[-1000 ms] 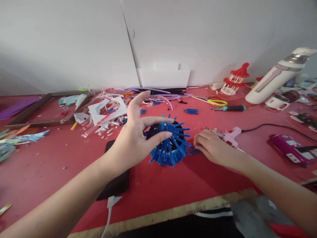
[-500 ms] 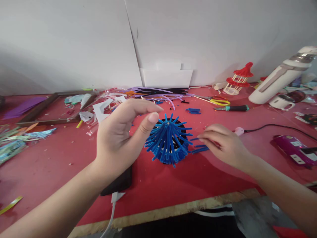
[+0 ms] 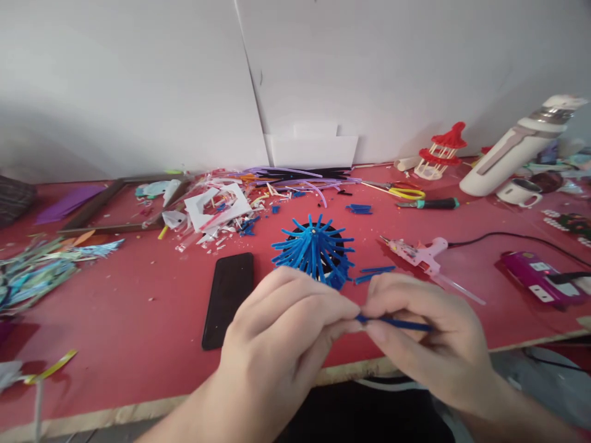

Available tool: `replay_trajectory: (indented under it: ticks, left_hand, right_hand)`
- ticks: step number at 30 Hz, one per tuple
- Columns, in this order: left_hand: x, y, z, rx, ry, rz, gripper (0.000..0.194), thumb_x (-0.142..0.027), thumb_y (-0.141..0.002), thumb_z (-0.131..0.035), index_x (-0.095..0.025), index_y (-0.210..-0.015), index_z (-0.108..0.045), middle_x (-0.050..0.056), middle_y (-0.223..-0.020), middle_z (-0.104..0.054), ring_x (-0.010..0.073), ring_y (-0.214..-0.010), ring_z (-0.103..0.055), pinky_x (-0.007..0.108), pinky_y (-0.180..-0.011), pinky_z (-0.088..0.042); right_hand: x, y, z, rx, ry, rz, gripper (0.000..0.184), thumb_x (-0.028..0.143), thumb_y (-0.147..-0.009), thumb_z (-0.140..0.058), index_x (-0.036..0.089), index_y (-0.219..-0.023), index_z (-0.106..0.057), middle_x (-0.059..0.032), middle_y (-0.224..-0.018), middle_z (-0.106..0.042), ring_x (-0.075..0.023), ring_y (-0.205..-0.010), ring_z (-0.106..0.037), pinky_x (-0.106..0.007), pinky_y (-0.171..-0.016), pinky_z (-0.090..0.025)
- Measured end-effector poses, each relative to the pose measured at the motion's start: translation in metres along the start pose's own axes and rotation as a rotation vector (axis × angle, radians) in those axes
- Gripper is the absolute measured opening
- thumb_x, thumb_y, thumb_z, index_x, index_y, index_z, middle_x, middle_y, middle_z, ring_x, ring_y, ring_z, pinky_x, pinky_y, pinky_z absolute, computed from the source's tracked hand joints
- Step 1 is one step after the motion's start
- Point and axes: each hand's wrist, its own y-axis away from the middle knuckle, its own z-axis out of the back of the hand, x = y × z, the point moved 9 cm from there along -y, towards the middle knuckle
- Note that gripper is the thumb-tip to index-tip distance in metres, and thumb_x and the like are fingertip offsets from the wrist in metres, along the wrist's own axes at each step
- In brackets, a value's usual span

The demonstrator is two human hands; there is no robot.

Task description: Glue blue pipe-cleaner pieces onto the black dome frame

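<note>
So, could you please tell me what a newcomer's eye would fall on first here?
Probably the spiky cone of blue pipe cleaners, near the middle of the red table. Nearer the viewer, the left hand and right hand meet at a short blue pipe cleaner. At the right rear, the small red-roofed pagoda model would likely stand out, left of the white flask.

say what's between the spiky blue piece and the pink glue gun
In the head view, a few short blue strips lie on the red tabletop between the spiky piece and the glue gun, slightly lower in the picture.
</note>
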Motion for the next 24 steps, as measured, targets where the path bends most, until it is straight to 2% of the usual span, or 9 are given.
replay_trajectory:
  ticks: [5,7,11,17,21,24]
  left_hand:
    - [-0.003,0.022,0.001,-0.066,0.016,0.076,0.025,0.002,-0.086,-0.061,-0.021,-0.095,-0.065,0.000,-0.081,-0.071,0.0136,-0.074,-0.064,0.025,-0.066,-0.057]
    - [-0.001,0.028,-0.002,-0.067,0.003,0.111,0.022,0.000,-0.087,-0.061,-0.021,-0.092,-0.064,0.000,-0.078,-0.070,0.0132,-0.073,-0.062,0.023,-0.066,-0.055]
    - [0.007,0.035,-0.002,-0.043,-0.052,0.140,0.020,-0.002,-0.091,-0.060,-0.021,-0.088,-0.063,-0.001,-0.076,-0.068,0.0129,-0.074,-0.059,0.022,-0.067,-0.052]
    - [0.009,0.026,0.002,0.068,-0.044,0.105,0.023,0.001,-0.093,-0.055,-0.020,-0.088,-0.061,-0.002,-0.080,-0.068,0.0139,-0.079,-0.052,0.023,-0.074,-0.048]
    - [0.010,0.016,-0.001,0.144,-0.033,0.080,0.022,-0.001,-0.095,-0.055,-0.021,-0.091,-0.062,-0.003,-0.085,-0.070,0.0155,-0.085,-0.052,0.026,-0.080,-0.047]
    - [0.010,0.009,-0.004,0.206,-0.005,0.027,0.022,0.000,-0.095,-0.055,-0.021,-0.092,-0.062,-0.004,-0.084,-0.070,0.0157,-0.085,-0.052,0.028,-0.080,-0.045]
  right_hand:
    - [-0.018,0.014,-0.016,-0.087,-0.289,-0.138,0.003,0.022,-0.083,-0.078,0.024,-0.085,-0.077,-0.0001,-0.067,-0.070,-0.0122,-0.054,-0.065,-0.021,-0.047,-0.050]
    - [-0.029,0.018,-0.023,-0.115,-0.405,-0.192,0.006,0.025,-0.079,-0.083,0.023,-0.082,-0.079,-0.0011,-0.067,-0.072,-0.0118,-0.055,-0.066,-0.020,-0.049,-0.051]
    - [-0.044,0.020,-0.038,-0.064,-0.526,-0.266,0.007,0.024,-0.076,-0.086,0.023,-0.079,-0.080,-0.0028,-0.073,-0.075,-0.0130,-0.066,-0.070,-0.021,-0.060,-0.056]
    - [-0.039,0.014,-0.036,0.045,-0.571,-0.199,0.018,0.015,-0.071,-0.089,0.026,-0.085,-0.082,-0.0023,-0.079,-0.078,-0.0135,-0.072,-0.074,-0.021,-0.066,-0.060]
    - [-0.036,0.010,-0.023,0.089,-0.536,-0.154,0.021,0.016,-0.075,-0.087,0.028,-0.091,-0.082,-0.0014,-0.085,-0.079,-0.0119,-0.075,-0.076,-0.018,-0.068,-0.060]
    - [-0.029,0.007,-0.016,0.213,-0.467,-0.070,0.020,0.017,-0.083,-0.081,0.027,-0.100,-0.081,-0.0019,-0.087,-0.080,-0.0120,-0.080,-0.076,-0.019,-0.071,-0.060]
